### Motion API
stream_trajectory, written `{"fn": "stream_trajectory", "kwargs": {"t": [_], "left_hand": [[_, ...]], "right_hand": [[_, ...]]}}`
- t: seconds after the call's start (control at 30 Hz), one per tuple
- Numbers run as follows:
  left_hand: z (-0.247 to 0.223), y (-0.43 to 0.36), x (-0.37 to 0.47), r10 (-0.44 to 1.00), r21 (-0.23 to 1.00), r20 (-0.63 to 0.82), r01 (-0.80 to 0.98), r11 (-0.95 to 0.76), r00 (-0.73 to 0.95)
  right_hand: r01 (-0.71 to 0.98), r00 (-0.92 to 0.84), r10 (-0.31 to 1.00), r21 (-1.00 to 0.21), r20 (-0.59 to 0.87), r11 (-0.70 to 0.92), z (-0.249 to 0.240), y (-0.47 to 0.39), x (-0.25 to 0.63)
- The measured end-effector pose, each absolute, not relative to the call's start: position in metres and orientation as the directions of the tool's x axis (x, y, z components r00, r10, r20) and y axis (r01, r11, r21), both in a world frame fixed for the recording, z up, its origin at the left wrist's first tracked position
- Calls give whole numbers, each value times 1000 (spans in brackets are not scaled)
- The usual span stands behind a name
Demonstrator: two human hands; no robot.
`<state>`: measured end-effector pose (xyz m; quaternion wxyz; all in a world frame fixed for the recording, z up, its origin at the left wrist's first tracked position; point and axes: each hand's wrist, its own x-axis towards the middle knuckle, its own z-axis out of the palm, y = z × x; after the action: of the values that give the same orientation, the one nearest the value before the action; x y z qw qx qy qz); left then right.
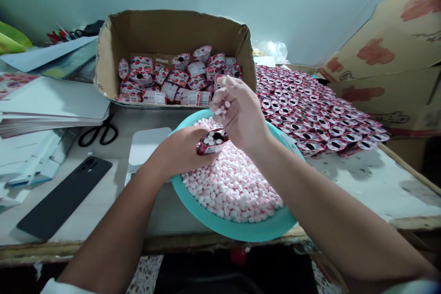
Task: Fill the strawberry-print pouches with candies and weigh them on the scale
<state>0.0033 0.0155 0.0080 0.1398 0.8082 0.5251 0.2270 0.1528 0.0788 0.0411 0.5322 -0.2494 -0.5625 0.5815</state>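
A turquoise basin [220,232] full of small pale-pink and white candies [237,188] sits in front of me. Over its left side, my left hand [186,149] is wrapped round a small dark-red candy packet [208,148], whose opening faces up with several candies showing in it. My right hand [241,110] is just above and to the right of the packet, palm turned up, fingers curled round a few candies [222,109]. The packet's lower part is hidden by my left hand.
Behind the basin stands a cardboard box [179,32] holding filled strawberry-print packets [179,77]. Many open packets [310,110] stand upright at right. Black scissors [99,133], a phone [65,197], a white scale-like device [148,147] and stacked cardboard sheets [51,101] lie at left.
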Motion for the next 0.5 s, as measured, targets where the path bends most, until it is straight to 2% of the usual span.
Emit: {"fn": "stream_trajectory", "kwargs": {"t": [0.1,0.2,0.33,0.5], "left_hand": [[8,16,3,912,466,224,784,-410,343],[9,16,2,905,493,249,760,-424,344],[10,16,1,915,503,294,769,-395,277],[10,17,2,931,448,334,844,-295,148]], "right_hand": [[-285,-339,878,-926,338,247,43,75,156],[-155,-387,818,-905,425,396,47,72,161],[130,-495,689,-739,529,661,52,72,174],[416,-652,656,-545,379,728,52,78,186]]}}
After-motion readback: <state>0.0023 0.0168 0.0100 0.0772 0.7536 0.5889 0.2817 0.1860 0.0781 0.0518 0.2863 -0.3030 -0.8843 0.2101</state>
